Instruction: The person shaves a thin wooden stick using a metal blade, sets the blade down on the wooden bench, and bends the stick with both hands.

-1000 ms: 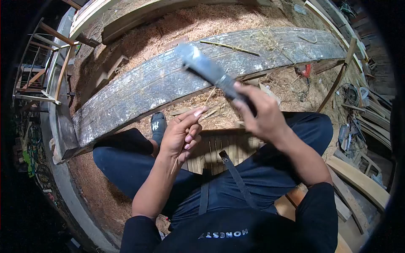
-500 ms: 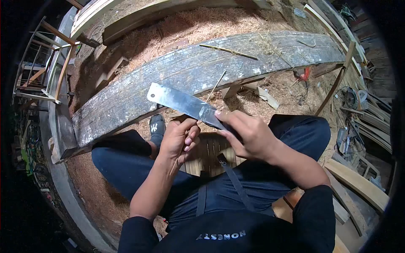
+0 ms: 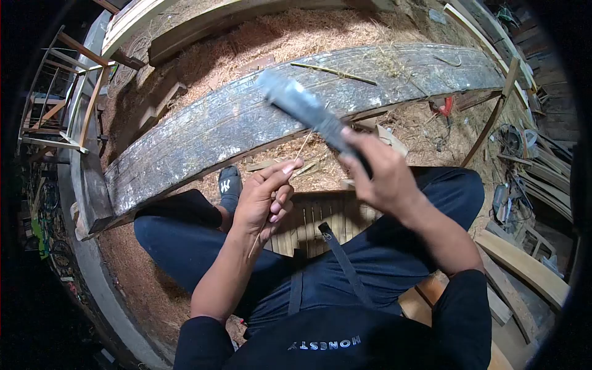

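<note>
My right hand grips the dark handle of a broad-bladed knife. Its wide, square-ended metal blade points up and to the left, smeared by motion, above the long bench board. Pinched in my left hand is a thin wooden strip. One end of the strip rises past the fingertips toward the blade, and the other comes out below the palm along my wrist. The blade passes near the strip's upper end; whether they touch, I cannot tell.
A long, worn plank spans the space before my knees, with a thin stick lying on it. Shavings cover the ground. A slatted seat is between my legs. Cut boards lie at right, near a red-handled tool.
The knife has swung up and to the right, away from my left hand, and is now blurred. My left hand stays nearly in place, with more of the strip's upper part showing.
</note>
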The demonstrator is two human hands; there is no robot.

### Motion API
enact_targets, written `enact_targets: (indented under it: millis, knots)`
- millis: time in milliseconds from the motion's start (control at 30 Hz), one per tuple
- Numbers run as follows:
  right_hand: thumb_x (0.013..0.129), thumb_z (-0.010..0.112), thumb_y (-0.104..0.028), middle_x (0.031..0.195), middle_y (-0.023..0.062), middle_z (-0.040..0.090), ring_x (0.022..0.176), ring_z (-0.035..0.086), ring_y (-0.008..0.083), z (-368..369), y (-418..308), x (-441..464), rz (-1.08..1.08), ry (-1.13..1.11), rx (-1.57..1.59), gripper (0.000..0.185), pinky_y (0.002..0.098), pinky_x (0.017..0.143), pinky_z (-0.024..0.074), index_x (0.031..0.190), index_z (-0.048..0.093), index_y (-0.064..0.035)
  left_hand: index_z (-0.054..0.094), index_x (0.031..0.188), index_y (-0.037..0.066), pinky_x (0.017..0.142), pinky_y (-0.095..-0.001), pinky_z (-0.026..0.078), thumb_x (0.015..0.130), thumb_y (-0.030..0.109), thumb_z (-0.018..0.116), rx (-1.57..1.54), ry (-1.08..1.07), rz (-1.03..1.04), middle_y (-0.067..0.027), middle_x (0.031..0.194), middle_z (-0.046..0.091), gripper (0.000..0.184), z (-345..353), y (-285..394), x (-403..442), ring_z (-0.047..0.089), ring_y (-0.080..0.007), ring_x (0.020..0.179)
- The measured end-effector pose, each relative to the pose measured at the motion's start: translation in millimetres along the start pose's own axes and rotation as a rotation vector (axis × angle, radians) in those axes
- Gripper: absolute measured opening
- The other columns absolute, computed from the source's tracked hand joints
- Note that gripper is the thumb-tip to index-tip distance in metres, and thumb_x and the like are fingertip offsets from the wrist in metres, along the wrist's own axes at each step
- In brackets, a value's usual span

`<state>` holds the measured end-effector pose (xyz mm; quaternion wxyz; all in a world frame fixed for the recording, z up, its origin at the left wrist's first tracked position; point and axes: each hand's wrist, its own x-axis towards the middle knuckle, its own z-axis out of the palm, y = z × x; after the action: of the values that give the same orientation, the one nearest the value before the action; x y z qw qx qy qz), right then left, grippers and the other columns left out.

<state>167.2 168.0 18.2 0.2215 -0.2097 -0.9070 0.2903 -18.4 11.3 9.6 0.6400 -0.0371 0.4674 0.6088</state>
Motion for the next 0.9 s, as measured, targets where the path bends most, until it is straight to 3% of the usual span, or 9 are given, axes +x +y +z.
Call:
enact_targets:
  millis: [100, 233, 300, 400, 533, 667, 767, 833, 900]
  knots:
    - [0.090, 0.069, -0.010, 0.093, 0.0212, 0.066, 0.074, 0.069, 0.0369, 6.4, -12.0, -7.3, -0.164, -0.080, 0.101, 0.037, 0.0426, 0.064, 0.0584, 0.124, 0.059, 0.0021, 0.061, 0.127, -0.003, 0.032, -0.0187, 0.027, 0.103, 0.014, 0.058, -0.009, 0.013, 0.002, 0.0050, 0.054, 0.042, 0.030, -1.6, -1.5, 4.7, 0.032, -0.0021, 0.038]
    - [0.092, 0.067, -0.009, 0.090, 0.0211, 0.066, 0.071, 0.069, 0.0365, -5.5, 3.0, 6.8, 0.045, 0.046, -0.032, 0.034, 0.0433, 0.061, 0.0582, 0.123, 0.060, 0.0025, 0.061, 0.128, -0.004, 0.033, -0.0193, 0.028, 0.103, 0.015, 0.058, -0.001, -0.019, 0.005, 0.0045, 0.053, 0.044, 0.031, -0.4, 1.4, -0.4, 0.034, -0.0024, 0.038]
    - [0.089, 0.070, -0.005, 0.101, 0.0244, 0.069, 0.087, 0.072, 0.0380, -2.0, 0.6, -0.8, 0.073, -0.002, -0.011, 0.034, 0.0398, 0.074, 0.0586, 0.121, 0.062, 0.0039, 0.061, 0.126, -0.004, 0.032, -0.0189, 0.027, 0.104, 0.015, 0.057, -0.002, -0.019, 0.018, 0.0047, 0.054, 0.042, 0.030, 1.5, -0.6, -0.7, 0.033, -0.0021, 0.038]
    - [0.088, 0.072, -0.006, 0.100, 0.0232, 0.069, 0.085, 0.072, 0.0361, -0.4, -19.7, -7.8, -0.101, -0.166, 0.114, 0.039, 0.0412, 0.072, 0.0582, 0.124, 0.061, 0.0040, 0.060, 0.124, -0.005, 0.030, -0.0187, 0.027, 0.104, 0.015, 0.056, 0.021, 0.006, 0.018, 0.0047, 0.056, 0.041, 0.029, -3.9, -3.4, 3.4, 0.031, -0.0019, 0.039]
    - [0.088, 0.071, -0.005, 0.100, 0.0236, 0.069, 0.086, 0.070, 0.0386, -1.5, -0.6, 1.8, 0.103, -0.011, 0.016, 0.039, 0.0432, 0.075, 0.0573, 0.124, 0.061, 0.0049, 0.062, 0.126, -0.004, 0.033, -0.0194, 0.028, 0.104, 0.017, 0.057, 0.007, -0.025, 0.012, 0.0029, 0.053, 0.045, 0.030, 0.2, 2.2, -0.9, 0.035, -0.0032, 0.038]
    - [0.087, 0.072, -0.005, 0.100, 0.0223, 0.069, 0.086, 0.071, 0.0376, -0.7, -11.4, -8.3, -0.058, -0.190, 0.074, 0.036, 0.0421, 0.075, 0.0578, 0.121, 0.062, 0.0030, 0.060, 0.122, -0.005, 0.030, -0.0193, 0.027, 0.104, 0.016, 0.056, 0.014, -0.033, 0.051, 0.0042, 0.053, 0.042, 0.028, 1.4, -0.4, 1.6, 0.033, -0.0026, 0.037]
    - [0.088, 0.072, -0.006, 0.104, 0.0228, 0.070, 0.089, 0.072, 0.0358, 4.2, -6.3, -3.5, -0.062, -0.061, 0.120, 0.037, 0.0408, 0.077, 0.0590, 0.122, 0.062, 0.0035, 0.060, 0.124, -0.005, 0.031, -0.0194, 0.027, 0.104, 0.015, 0.055, 0.062, 0.012, -0.003, 0.0042, 0.053, 0.043, 0.029, -8.6, -2.0, 5.9, 0.033, -0.0029, 0.037]
    - [0.089, 0.071, -0.005, 0.109, 0.0239, 0.071, 0.097, 0.072, 0.0363, -10.7, -4.2, 7.6, 0.184, -0.101, 0.062, 0.036, 0.0404, 0.082, 0.0592, 0.123, 0.062, 0.0046, 0.061, 0.119, -0.004, 0.031, -0.0194, 0.028, 0.105, 0.016, 0.055, 0.074, -0.042, 0.056, 0.0040, 0.053, 0.043, 0.025, 1.3, 1.8, 2.0, 0.033, -0.0033, 0.037]
    - [0.089, 0.072, -0.006, 0.107, 0.0243, 0.070, 0.094, 0.073, 0.0348, -4.8, 1.7, 1.5, 0.013, -0.050, 0.015, 0.037, 0.0412, 0.081, 0.0587, 0.123, 0.062, 0.0044, 0.063, 0.114, -0.002, 0.032, -0.0194, 0.028, 0.105, 0.018, 0.056, 0.073, -0.032, 0.040, 0.0031, 0.053, 0.045, 0.023, 4.5, 2.6, 1.0, 0.034, -0.0036, 0.037]
